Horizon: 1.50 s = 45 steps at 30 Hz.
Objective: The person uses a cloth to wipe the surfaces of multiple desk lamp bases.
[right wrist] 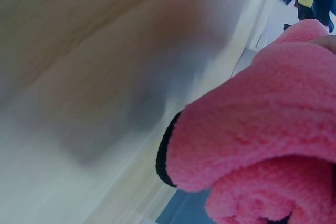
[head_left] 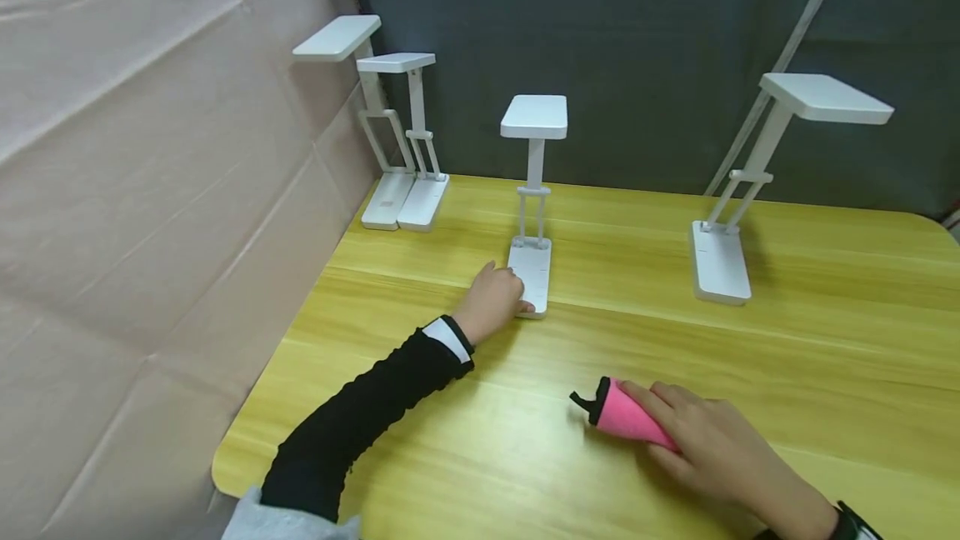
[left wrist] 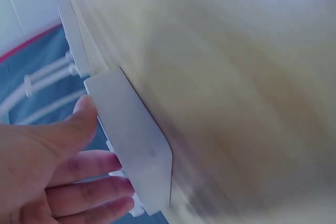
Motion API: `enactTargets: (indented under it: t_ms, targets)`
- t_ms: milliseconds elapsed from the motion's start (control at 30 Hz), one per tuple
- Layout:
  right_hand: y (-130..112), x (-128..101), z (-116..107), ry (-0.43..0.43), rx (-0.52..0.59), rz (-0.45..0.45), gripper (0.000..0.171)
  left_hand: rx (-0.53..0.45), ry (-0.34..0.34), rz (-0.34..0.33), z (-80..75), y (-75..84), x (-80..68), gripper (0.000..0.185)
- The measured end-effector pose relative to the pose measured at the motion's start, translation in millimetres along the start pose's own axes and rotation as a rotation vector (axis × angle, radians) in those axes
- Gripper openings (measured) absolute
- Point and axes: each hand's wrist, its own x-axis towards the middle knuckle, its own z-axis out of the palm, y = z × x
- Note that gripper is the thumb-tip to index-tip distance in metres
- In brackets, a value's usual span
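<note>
In the head view several white folding desk lamps stand on the table. My left hand [head_left: 491, 302] is at the front of the middle lamp [head_left: 533, 117], its thumb and fingers on the lamp's base [left wrist: 131, 140]. The left wrist view shows the thumb by one corner and the other fingers, slightly bent, along the edge. In my right hand [head_left: 708, 444] is a pink fleecy cloth [head_left: 628, 415] with black trim, bunched into a roll. A black loop sticks out of its far end. The right wrist view shows its folds up close, with most of the hand out of frame.
Two lamps [head_left: 423, 202] stand side by side at the back left corner, and another lamp [head_left: 722, 261] is at the right. Behind the yellow wood-grain table [head_left: 420, 457] hangs a dark cloth [head_left: 637, 48]. A pale sheet [head_left: 165, 232] borders the left edge.
</note>
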Motion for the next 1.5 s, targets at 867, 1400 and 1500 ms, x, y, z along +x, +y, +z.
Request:
enactTargets:
  t_ms: [867,1400,1500]
  targets:
    - [33.9,-22.9,-17.4,-0.019,0.006,0.125,0.073,0.136,0.11,0.216,-13.6,91.7,-32.8,0.041]
    - [70.5,70.6,-1.4,-0.11,0.08,0.038,0.055,-0.205,-0.146,0.118,-9.2,36.4,-9.7,0.121]
    - [75.1,78.2,3.4,-0.136,0.094,0.055,0.052,-0.286,-0.252,0.164,-5.0,30.5,-1.6,0.13]
